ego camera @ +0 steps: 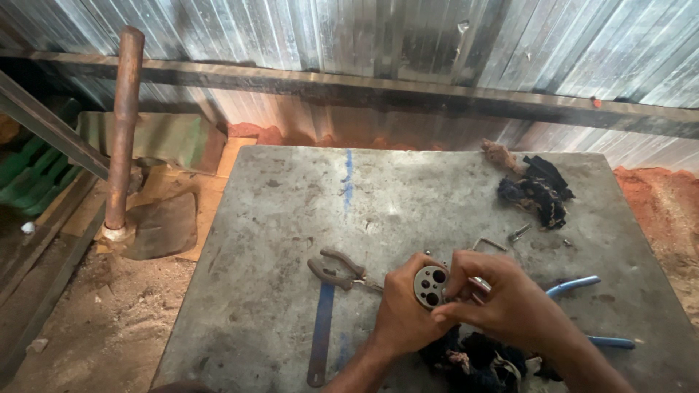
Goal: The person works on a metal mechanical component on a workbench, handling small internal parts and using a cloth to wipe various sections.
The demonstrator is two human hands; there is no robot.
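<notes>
1. Far left, off the table: rusty pipe handle [124, 124] standing up from a shovel blade [162, 227] on the sandy floor; green moulded pieces [33, 171] stacked behind it.
2. Grey metal table [291, 218] takes up the middle of the view, with a blue paint stripe near its far edge.
3. Brown-handled pliers [336, 268] lie flat on the table, just left of the hands. A flat blue metal strip [321, 331] runs from under them toward the near edge.
4. Left hand [403, 309]: fingers curled shut around a round metal disc [430, 286] with several holes, held just above the table near its front edge, hole face toward the camera.
5. Right hand [502, 302]: fingertips pinched at the disc's right rim, on a small metal piece; can't tell exactly what.
6. Dark rag [473, 360] lies under both wrists.
7. Blue-handled pliers [582, 309] lie right of the right hand, partly hidden by it.
8. Small bent wire clip [489, 244] and a screw [519, 233] lie beyond the hands.
9. Far right corner: another black rag bundle [537, 191].
</notes>
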